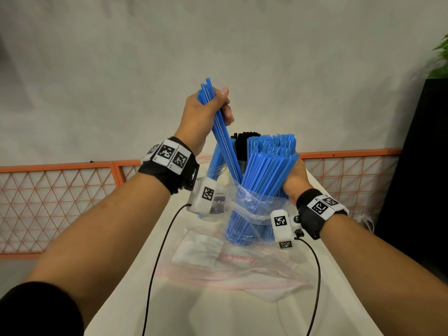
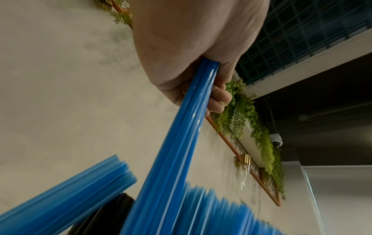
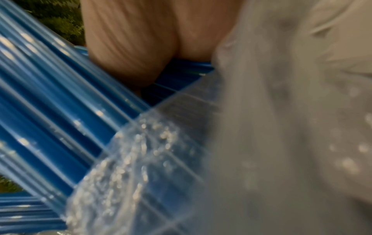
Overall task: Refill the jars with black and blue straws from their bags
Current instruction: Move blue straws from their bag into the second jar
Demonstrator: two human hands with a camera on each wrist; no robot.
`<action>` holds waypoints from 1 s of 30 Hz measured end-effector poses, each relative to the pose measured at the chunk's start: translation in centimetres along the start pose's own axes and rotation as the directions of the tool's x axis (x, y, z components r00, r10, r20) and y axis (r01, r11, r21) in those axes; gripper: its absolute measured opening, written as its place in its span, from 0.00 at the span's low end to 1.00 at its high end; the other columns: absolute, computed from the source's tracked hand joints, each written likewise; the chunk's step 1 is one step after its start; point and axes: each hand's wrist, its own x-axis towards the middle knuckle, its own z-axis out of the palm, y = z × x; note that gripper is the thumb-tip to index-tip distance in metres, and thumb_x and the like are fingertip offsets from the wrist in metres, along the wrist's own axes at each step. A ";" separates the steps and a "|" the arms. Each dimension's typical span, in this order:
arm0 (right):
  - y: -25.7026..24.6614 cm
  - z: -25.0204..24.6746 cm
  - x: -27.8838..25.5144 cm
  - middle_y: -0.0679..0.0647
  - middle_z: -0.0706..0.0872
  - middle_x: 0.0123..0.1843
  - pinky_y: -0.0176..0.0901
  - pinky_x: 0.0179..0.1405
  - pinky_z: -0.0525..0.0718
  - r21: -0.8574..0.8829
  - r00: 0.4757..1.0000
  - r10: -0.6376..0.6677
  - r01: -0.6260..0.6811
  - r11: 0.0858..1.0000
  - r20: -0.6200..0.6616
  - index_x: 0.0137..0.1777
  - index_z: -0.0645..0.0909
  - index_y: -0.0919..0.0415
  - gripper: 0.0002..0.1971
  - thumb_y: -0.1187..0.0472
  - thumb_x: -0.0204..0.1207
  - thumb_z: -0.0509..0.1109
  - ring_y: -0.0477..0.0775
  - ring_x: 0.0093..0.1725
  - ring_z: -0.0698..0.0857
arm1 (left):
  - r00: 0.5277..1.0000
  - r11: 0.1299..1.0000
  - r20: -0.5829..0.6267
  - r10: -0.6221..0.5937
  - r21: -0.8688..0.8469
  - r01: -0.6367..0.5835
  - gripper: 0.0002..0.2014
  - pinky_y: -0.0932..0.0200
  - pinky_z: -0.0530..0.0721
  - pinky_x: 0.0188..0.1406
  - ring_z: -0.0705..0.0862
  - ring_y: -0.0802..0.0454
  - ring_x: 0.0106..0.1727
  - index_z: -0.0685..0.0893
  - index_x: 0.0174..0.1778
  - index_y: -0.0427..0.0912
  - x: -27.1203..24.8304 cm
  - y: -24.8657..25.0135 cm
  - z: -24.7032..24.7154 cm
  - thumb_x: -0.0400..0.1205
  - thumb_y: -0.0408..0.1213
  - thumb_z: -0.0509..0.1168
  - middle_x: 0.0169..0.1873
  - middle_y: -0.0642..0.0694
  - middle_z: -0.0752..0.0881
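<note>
Flat on the near table lies an empty clear bag (image 1: 225, 270), slack and out of my way. Beyond it my right hand (image 1: 294, 181) curls round the open straw bag (image 1: 244, 209), propping its thick blue bundle (image 1: 269, 161) upright on the table (image 1: 135, 282); how far my fingers close behind it I cannot tell. My left hand (image 1: 206, 112) is raised above and just left of that bundle, fist wrapped round a small sheaf (image 1: 224, 139) of blue straws. Its long axis runs steeply down and to the right, top ends poking out above my fist, lower ends still inside the bag's mouth.

Just left of the bag and below my left wrist stands the blue jar (image 1: 214, 170), partly hidden by the wrist camera, with some blue straws leaning in it. Black straws (image 1: 243, 141) stand farther back, between jar and bundle. I judge the sheaf must lift clear of the bag's lip, then swing a little left and drop in. Room is tight there; leftward it is open to the table's edge.
</note>
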 end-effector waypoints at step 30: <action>0.1 0.1 -0.3 0.48 0.84 0.31 0.44 0.36 0.86 -0.151 0.996 -0.084 0.082 0.985 -0.003 0.36 0.77 0.53 0.13 0.56 0.83 0.61 0.49 0.32 0.84 | 0.972 0.969 -0.042 -0.232 0.079 0.234 0.07 0.57 0.80 0.32 0.72 0.52 0.26 0.83 0.46 0.37 -6.4 -10.4 -4.5 0.87 0.32 0.62 0.22 0.48 0.73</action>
